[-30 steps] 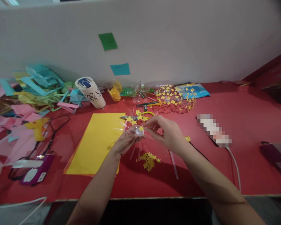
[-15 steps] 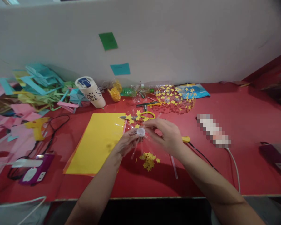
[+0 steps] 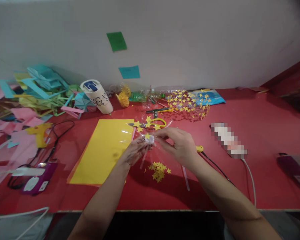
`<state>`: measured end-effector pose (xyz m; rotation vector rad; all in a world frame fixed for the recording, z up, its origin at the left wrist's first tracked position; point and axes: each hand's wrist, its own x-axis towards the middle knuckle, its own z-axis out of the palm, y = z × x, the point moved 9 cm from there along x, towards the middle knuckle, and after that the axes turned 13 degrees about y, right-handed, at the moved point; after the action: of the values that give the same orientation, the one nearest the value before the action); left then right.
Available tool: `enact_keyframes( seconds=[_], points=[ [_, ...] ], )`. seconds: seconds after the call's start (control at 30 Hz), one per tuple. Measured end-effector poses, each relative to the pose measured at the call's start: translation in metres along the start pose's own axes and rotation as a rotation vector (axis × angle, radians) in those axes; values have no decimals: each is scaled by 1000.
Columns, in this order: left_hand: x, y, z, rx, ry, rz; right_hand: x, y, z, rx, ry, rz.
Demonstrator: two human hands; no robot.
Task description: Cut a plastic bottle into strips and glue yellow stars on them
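My left hand (image 3: 135,150) is closed around a cut clear plastic bottle top (image 3: 149,139) with a whitish round end. Thin clear strips spread out from it, several tipped with yellow paper stars (image 3: 139,129). On its right side my right hand (image 3: 178,144) has thumb and forefinger pinched together at the edge of the piece; what lies between the fingertips is too small to make out. Below the hands lies a pile of loose yellow stars (image 3: 159,171). Scissors with a yellow handle (image 3: 162,122) lie just behind the piece, partly hidden by it.
Yellow paper sheets (image 3: 100,153) lie left, beyond them a yellow glue gun (image 3: 40,133) and purple power strip (image 3: 40,178). A white tumbler (image 3: 97,96), folded paper pieces (image 3: 45,83) and star-covered clear pieces (image 3: 182,101) stand behind. A yellow handle with a cord (image 3: 199,149) lies right.
The bottle top has tilted slightly in my left hand, so one star now overlaps its whitish end. Both hands stay nearly in place, still together at the piece.
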<state>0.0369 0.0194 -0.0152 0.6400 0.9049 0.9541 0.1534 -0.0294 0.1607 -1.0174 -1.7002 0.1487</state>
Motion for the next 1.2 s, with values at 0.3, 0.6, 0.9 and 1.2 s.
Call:
enact_keyframes(
  seconds=[0.3, 0.6, 0.9, 1.2],
  points=[
    [0, 0, 1, -11, -35, -19, -5, -9, 3, -10, -31, -116],
    [-2, 9, 2, -51, 23, 21, -2, -10, 1, -17, -26, -72],
    [3, 8, -8, -7, -24, 71, -4, -20, 0, -118, -84, -200],
    [1, 11, -4, 33, -30, 61, -3, -18, -2, -144, -86, -152]
  ],
)
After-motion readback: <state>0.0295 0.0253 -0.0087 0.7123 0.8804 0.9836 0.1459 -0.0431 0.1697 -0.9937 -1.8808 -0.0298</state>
